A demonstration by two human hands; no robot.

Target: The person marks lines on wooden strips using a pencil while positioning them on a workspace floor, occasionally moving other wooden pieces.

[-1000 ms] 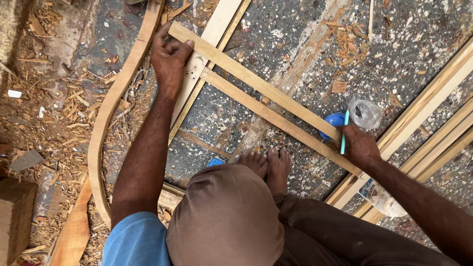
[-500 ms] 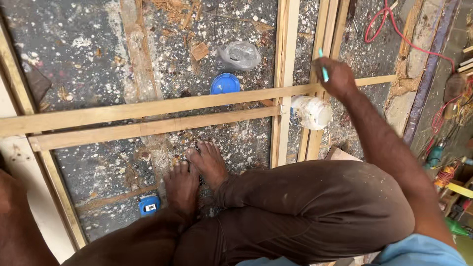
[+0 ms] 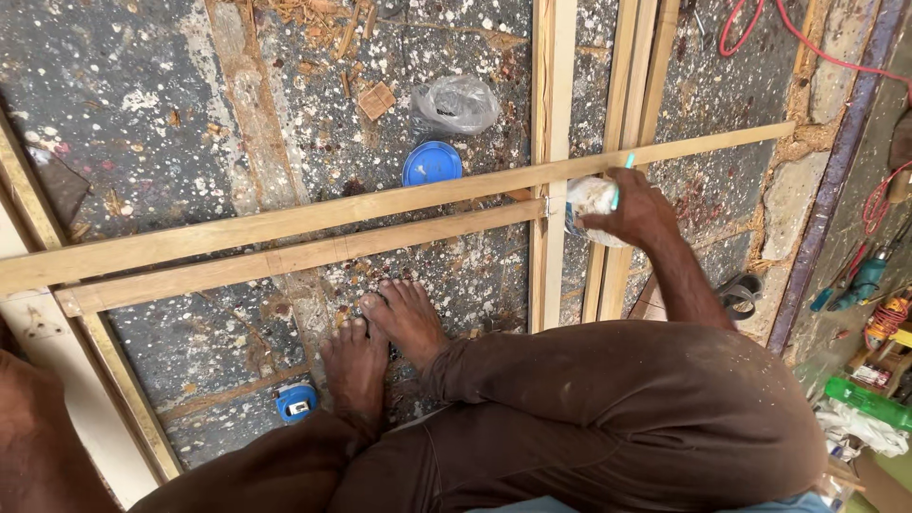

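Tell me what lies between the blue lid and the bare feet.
In the head view, two long wooden strips cross the speckled floor between the blue lid and the bare feet.

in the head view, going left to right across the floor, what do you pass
blue tape measure → bare feet → blue lid → clear plastic bag → right hand with a teal stick → red cable → green drill

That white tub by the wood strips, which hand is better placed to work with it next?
Right, probably. The right hand already rests on the white tub with a teal stick between its fingers, beside the crossing wood strips. The left hand is out of view at the frame's lower left.
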